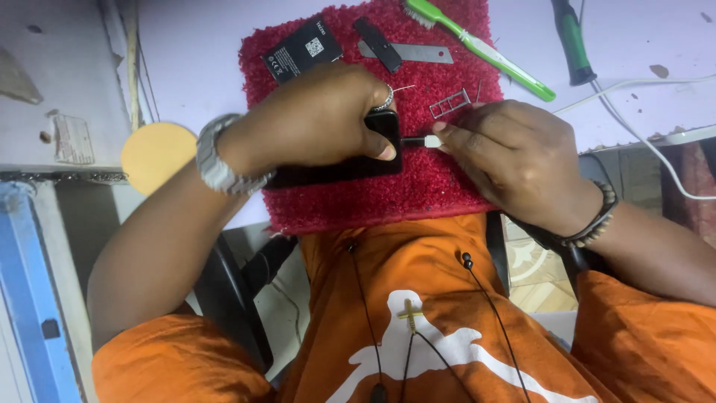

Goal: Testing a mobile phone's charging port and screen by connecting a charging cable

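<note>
black phone [350, 168] lay on red mat [418, 186], clamped flat under left hand [313, 123]. white plug [431, 141] pinched between right hand [514, 160] fingertips at phone's end. phone judged light, rigid, slick; best gripped by long edges. plug small, stiff.

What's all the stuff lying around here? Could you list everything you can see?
phone: one, black, on the mat under the left hand
charging plug: one, white, at the phone's end, pinched by the right hand
mat: one, red, shaggy, on the desk
battery: one, black, mat's far left corner
metal strip: one, grey, far edge of mat, a small black piece across it
toothbrush: one, green, mat's far right
card tray: one, silver, beside the right hand
screwdriver: one, green and black, on the desk
cable: one, white, desk right
round disc: one, tan, desk left
left hand: ring, grey wristwatch
right hand: beaded bracelet
</note>
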